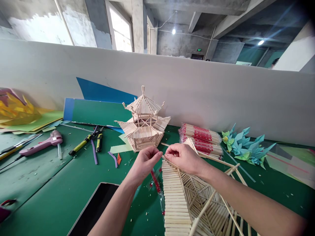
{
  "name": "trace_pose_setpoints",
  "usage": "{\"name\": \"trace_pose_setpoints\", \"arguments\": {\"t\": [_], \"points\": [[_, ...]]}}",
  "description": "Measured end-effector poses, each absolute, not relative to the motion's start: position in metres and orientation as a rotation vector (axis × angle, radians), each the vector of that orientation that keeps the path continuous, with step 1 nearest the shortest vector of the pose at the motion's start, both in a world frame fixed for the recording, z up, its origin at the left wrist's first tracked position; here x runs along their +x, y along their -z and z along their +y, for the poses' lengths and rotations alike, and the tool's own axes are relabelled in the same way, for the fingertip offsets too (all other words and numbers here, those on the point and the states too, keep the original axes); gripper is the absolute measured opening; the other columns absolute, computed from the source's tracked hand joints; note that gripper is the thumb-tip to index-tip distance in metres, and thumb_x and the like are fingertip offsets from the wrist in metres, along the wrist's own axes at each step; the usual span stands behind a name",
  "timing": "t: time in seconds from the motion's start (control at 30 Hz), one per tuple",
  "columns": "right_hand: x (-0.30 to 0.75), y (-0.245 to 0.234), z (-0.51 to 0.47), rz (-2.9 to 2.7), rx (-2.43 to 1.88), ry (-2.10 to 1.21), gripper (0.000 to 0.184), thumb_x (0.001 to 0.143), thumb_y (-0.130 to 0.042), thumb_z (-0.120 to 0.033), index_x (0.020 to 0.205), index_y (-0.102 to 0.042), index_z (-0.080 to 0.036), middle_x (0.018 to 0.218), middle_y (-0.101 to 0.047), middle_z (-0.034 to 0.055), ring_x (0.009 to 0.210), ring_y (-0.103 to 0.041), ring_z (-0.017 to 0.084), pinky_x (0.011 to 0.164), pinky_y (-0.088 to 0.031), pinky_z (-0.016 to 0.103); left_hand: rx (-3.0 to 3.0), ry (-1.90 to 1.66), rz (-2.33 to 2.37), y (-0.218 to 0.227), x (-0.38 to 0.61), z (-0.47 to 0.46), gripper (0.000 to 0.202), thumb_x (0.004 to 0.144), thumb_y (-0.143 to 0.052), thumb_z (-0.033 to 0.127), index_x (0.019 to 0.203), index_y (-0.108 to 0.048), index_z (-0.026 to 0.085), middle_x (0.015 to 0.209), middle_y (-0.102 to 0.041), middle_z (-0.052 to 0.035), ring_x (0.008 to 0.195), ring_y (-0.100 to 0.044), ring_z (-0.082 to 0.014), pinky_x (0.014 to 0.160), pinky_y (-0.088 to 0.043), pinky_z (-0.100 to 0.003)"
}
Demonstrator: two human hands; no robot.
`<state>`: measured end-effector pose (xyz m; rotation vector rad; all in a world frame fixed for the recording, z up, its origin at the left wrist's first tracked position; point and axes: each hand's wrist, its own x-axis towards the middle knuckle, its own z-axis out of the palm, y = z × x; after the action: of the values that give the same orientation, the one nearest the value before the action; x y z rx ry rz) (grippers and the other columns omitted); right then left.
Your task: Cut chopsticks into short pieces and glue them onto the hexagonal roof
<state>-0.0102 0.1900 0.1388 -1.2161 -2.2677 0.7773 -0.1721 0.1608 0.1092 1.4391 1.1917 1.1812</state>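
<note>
My left hand (145, 161) and my right hand (183, 157) meet over the green table, both pinched on a thin wooden stick (169, 161) at the top edge of a roof-like panel of glued sticks (176, 196). That panel belongs to a larger stick frame (209, 203) lying in front of me. Just beyond my hands stands a finished two-tier stick pagoda (144, 123).
Wrapped bundles of sticks (203, 137) lie right of the pagoda, with paper cranes (244, 144) beyond. At the left lie a pink glue gun (43, 142), yellow-handled cutters (86, 139) and coloured paper sheets (98, 111). A dark tablet (98, 206) sits near the front edge. A white partition (221, 95) backs the table.
</note>
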Motion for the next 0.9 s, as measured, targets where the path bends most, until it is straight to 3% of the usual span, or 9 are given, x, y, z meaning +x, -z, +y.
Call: {"name": "trace_pose_setpoints", "arguments": {"t": [0.9], "points": [[-0.0097,-0.1391,0.19,-2.27,-1.197,-0.772,0.016,0.078,-0.053,-0.027,0.068,-0.061,-0.019,0.062,-0.059,-0.001,0.057,-0.05,0.01,0.05,-0.034,0.022,1.442,-1.193,1.202,-0.1114,-0.1715,0.1599,0.027,0.077,-0.054,0.037,0.06,-0.048,0.017,0.057,-0.037,0.0058,0.054,-0.03,-0.0095,0.049,-0.023,-0.022]]}}
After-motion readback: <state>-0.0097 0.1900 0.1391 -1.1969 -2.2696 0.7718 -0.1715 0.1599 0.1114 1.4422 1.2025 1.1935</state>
